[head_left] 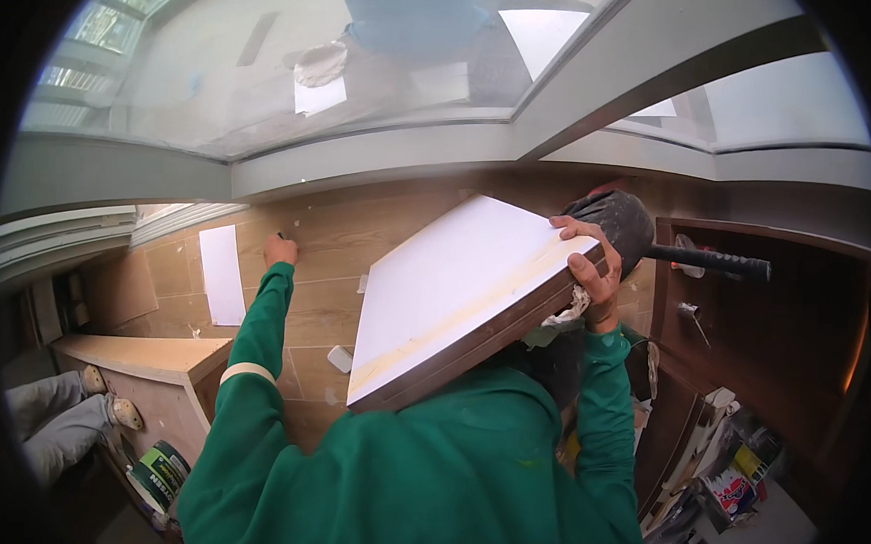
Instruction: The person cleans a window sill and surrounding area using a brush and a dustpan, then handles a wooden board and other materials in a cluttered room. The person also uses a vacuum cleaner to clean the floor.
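Note:
A thick board, with a white face and brown edges, lies tilted across my front. A yellowish smear runs along its near side. My right hand is closed on the board's right corner, thumb and fingers around the edge. Crumpled whitish material shows under that corner. My left hand is lowered toward the wood-look tiled floor, left of the board. Its fingers are closed around something small and dark, mostly hidden. A white sheet lies on the floor left of that hand.
A black handle sticks out beside a dark rounded thing. A brown open cabinet stands right. A small white object lies on the floor. At left are a wooden box, a green tub and another person's legs. Glass panels stand ahead.

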